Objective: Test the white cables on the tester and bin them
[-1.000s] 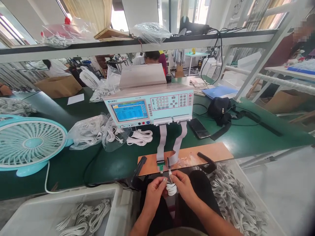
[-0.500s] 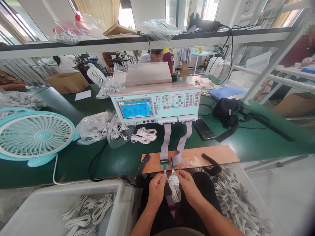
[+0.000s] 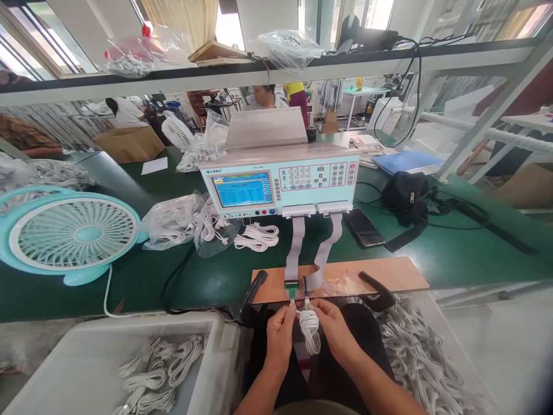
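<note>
- Cable bundle [image 3: 310,328]: white, coiled, hanging between both hands, above the lap, just off the near edge of the tabletop [image 3: 466,245].
- Left grip [image 3: 280,334]: clenched, pinching one cable end between thumb and fingers, right up at the green board [image 3: 292,290].
- Right grip [image 3: 332,325]: clenched, pinching a second cable end, right at the black connector [image 3: 305,285]; coil just beside the fingers.
- Fit of either end: can't tell, too small.
- Grey ribbon cables [image 3: 295,248]: two, running from the green board and black connector up to the front of a machine [image 3: 317,193] with a lit blue screen [image 3: 245,189].
- Wooden board [image 3: 393,274]: along the tabletop edge, under the lower ribbon ends.
- White coil [image 3: 257,237]: in front of the machine, beside bagged cables [image 3: 175,222].
- Phone [image 3: 364,227]: right of the ribbons, near a black bag [image 3: 404,193].
- Teal fan [image 3: 73,230]: far left.
- Left bin [image 3: 95,346], right bin [image 3: 447,323]: bundled cables in both.
</note>
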A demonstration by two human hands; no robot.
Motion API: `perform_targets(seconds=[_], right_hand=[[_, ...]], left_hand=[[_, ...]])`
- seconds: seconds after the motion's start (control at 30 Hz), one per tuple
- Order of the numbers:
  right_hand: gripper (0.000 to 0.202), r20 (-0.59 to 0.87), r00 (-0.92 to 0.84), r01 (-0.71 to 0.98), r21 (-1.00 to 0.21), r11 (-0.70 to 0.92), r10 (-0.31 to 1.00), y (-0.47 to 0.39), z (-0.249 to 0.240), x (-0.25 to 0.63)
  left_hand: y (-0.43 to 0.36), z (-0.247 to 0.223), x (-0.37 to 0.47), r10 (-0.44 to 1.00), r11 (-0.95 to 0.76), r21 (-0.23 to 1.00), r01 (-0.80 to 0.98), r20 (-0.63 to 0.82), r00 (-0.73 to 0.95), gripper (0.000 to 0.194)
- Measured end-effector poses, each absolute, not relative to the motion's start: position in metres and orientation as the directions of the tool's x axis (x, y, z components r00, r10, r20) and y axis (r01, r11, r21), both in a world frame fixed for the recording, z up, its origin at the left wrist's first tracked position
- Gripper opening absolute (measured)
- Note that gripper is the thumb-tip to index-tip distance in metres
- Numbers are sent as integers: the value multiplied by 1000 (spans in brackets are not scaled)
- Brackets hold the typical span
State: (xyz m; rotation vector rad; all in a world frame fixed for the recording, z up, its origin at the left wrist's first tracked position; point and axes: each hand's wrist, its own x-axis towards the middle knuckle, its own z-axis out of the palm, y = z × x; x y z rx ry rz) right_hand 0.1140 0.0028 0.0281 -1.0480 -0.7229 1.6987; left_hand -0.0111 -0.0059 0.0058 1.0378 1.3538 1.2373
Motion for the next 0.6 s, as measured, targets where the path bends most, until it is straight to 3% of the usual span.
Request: perform_targets(seconds=[0.2,0.3,0.4,0.47,0.6], right_hand=[[33,-328,-142,-432,-828,-357,934,2,27,114],[31,-351,-124,-410,-834,-371,928,1,24,115],[31,-374,-96,-356,-853,-383,922,2,20,118],[30,-390,-98,-310,-863,-400,916,4,19,119],[35,-461,-53,-247,-853,-459,886,9,18,124]], left_hand=[[-4,-5,-6,979,122,992,39,-114,-168,42],[-13,20,-16,985,147,978,150,-130,-118,41],[-27,61,-58,998,5,956,294,12,-57,28],[-37,79,-108,984,-19,920,392,86,-154,23],[-56,53,-229,810,249,793,556,145,-569,19]])
